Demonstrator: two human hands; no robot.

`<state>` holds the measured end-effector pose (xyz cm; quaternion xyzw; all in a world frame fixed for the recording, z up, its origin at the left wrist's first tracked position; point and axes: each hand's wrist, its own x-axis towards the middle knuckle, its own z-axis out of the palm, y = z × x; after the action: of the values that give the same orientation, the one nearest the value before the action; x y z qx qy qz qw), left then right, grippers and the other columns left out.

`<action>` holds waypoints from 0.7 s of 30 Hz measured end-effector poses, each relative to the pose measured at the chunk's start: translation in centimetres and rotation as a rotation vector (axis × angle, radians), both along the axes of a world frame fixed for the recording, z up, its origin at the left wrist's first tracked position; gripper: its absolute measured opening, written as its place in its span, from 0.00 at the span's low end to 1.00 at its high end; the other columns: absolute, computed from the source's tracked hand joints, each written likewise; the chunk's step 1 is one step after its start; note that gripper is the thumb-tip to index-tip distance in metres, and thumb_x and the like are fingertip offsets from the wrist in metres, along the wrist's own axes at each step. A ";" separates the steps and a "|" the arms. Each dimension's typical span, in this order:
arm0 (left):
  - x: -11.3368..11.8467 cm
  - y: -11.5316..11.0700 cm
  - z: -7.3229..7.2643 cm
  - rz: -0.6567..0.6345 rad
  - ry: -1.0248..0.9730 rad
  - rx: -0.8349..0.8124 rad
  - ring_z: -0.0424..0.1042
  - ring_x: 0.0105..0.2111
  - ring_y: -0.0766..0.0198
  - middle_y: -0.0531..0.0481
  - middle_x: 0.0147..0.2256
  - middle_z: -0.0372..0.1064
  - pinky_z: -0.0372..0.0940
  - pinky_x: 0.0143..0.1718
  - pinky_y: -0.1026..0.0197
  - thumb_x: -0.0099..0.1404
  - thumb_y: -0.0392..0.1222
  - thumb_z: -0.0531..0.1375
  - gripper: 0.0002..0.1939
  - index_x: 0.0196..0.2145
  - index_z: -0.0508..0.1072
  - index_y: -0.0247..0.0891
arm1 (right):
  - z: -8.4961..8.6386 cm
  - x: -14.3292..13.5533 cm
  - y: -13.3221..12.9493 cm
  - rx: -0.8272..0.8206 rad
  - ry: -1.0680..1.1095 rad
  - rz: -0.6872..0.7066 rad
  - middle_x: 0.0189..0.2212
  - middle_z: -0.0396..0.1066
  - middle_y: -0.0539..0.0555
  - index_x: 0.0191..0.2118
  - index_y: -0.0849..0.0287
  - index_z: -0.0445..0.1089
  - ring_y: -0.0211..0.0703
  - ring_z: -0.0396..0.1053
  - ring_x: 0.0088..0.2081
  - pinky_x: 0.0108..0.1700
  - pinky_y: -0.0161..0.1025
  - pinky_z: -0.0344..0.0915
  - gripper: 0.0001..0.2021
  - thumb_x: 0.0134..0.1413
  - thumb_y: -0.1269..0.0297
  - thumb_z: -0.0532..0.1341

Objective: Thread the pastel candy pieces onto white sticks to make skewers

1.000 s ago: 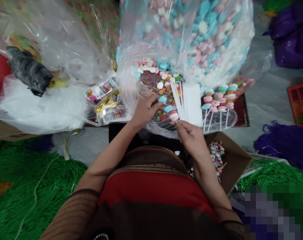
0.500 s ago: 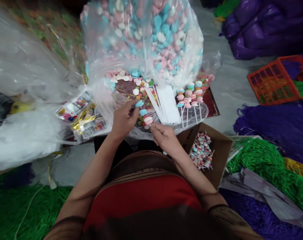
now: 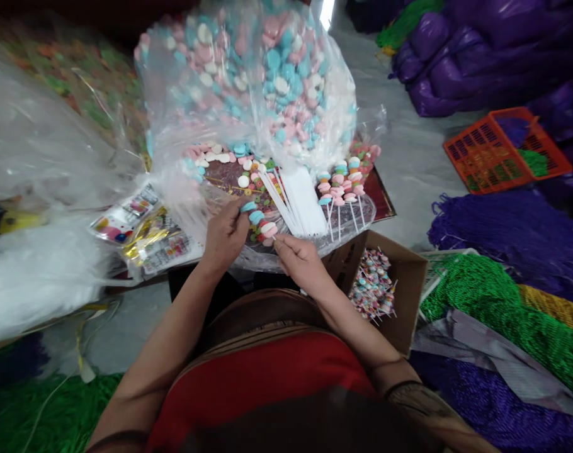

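Observation:
Between the thumb and fingers of my left hand (image 3: 227, 234) is a blue gummy candy (image 3: 249, 206), at the upper end of a candy skewer (image 3: 268, 229). My right hand (image 3: 300, 257) pinches the short white stick at the skewer's lower end. Blue, white and pink pieces sit along that stick; the contact between the top piece and the one below is too small to make out. Just right of the hands lie loose white sticks (image 3: 277, 202) and a dense white stack of sticks (image 3: 308, 198). Several filled candy skewers (image 3: 339, 184) lie side by side further right.
A large clear bag of pink, blue and white candies (image 3: 249, 75) stands behind the work surface. Printed wrappers (image 3: 142, 211) lie at left. A cardboard box (image 3: 412, 267) holding many wrapped skewers is at lower right. An orange crate (image 3: 473, 151) stands on the floor.
The whole view has shifted, so the table things appear further left. My left hand's blue candy looks slightly closer to the pieces below it. Both hands keep their grip.

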<state>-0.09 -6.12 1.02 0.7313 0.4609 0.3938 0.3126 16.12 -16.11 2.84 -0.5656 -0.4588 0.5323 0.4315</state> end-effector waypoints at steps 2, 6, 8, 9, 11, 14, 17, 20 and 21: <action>0.1 -0.3 -0.3 0.030 -0.017 -0.030 0.79 0.49 0.59 0.47 0.50 0.81 0.73 0.56 0.53 0.70 0.40 0.55 0.17 0.51 0.78 0.42 | -0.1 -0.4 0.2 0.067 -0.127 -0.012 0.22 0.64 0.49 0.44 0.60 0.78 0.40 0.61 0.27 0.31 0.36 0.60 0.22 0.68 0.49 0.54; 0.1 -0.1 -1.0 0.024 -0.115 -0.062 0.78 0.53 0.59 0.45 0.55 0.78 0.72 0.59 0.51 0.70 0.41 0.56 0.19 0.56 0.75 0.42 | 0.1 1.3 0.5 0.143 -0.261 0.038 0.28 0.73 0.52 0.42 0.60 0.79 0.40 0.66 0.31 0.37 0.37 0.64 0.20 0.66 0.52 0.54; -0.2 0.4 -1.4 0.009 -0.173 -0.043 0.78 0.53 0.60 0.42 0.58 0.75 0.73 0.58 0.53 0.70 0.43 0.57 0.22 0.61 0.71 0.42 | 0.2 3.7 0.7 0.100 -0.300 -0.050 0.22 0.67 0.48 0.42 0.60 0.79 0.39 0.63 0.26 0.34 0.37 0.62 0.21 0.64 0.49 0.56; -0.3 0.7 -1.7 0.018 -0.182 -0.035 0.78 0.52 0.60 0.42 0.58 0.75 0.73 0.57 0.54 0.70 0.44 0.57 0.24 0.62 0.70 0.42 | 0.2 5.2 0.9 0.091 -0.333 -0.146 0.20 0.65 0.47 0.43 0.60 0.79 0.39 0.61 0.25 0.32 0.37 0.61 0.21 0.64 0.49 0.56; -0.6 1.3 -2.4 0.056 -0.151 -0.031 0.79 0.51 0.60 0.41 0.56 0.76 0.74 0.56 0.54 0.71 0.45 0.57 0.23 0.61 0.71 0.40 | 0.1 8.3 1.7 0.131 -0.460 -0.360 0.21 0.64 0.47 0.44 0.61 0.79 0.39 0.61 0.24 0.33 0.37 0.62 0.21 0.62 0.49 0.57; -0.8 1.8 -3.4 0.102 -0.079 -0.011 0.79 0.51 0.58 0.42 0.50 0.79 0.73 0.57 0.53 0.71 0.45 0.57 0.17 0.53 0.75 0.38 | -0.8 12.3 3.9 0.173 -0.766 -0.540 0.25 0.70 0.53 0.41 0.63 0.79 0.44 0.66 0.29 0.39 0.42 0.64 0.21 0.63 0.52 0.55; -0.7 1.8 -3.9 0.121 -0.056 -0.002 0.79 0.50 0.58 0.44 0.47 0.81 0.72 0.56 0.54 0.71 0.44 0.56 0.15 0.50 0.77 0.38 | -2.3 14.9 5.8 0.086 -1.042 -0.567 0.31 0.73 0.60 0.40 0.64 0.78 0.50 0.70 0.34 0.43 0.46 0.65 0.18 0.64 0.58 0.52; -0.7 1.7 -4.0 0.109 -0.037 0.010 0.79 0.49 0.58 0.45 0.46 0.81 0.72 0.55 0.55 0.70 0.44 0.56 0.14 0.47 0.78 0.39 | -3.5 16.2 6.5 0.075 -1.183 -0.583 0.37 0.74 0.65 0.44 0.64 0.76 0.56 0.71 0.41 0.47 0.51 0.67 0.16 0.62 0.62 0.54; -0.7 1.7 -3.9 0.101 -0.030 0.023 0.79 0.49 0.58 0.45 0.46 0.81 0.72 0.55 0.55 0.70 0.44 0.56 0.14 0.46 0.78 0.39 | -3.7 16.3 6.4 0.106 -1.201 -0.612 0.40 0.74 0.66 0.47 0.64 0.75 0.58 0.71 0.44 0.49 0.53 0.67 0.16 0.61 0.62 0.55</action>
<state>-0.75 -4.47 -2.92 0.7047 0.4878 0.4254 0.2907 32.45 -9.70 -0.88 -0.8458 -0.4635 -0.0439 0.2604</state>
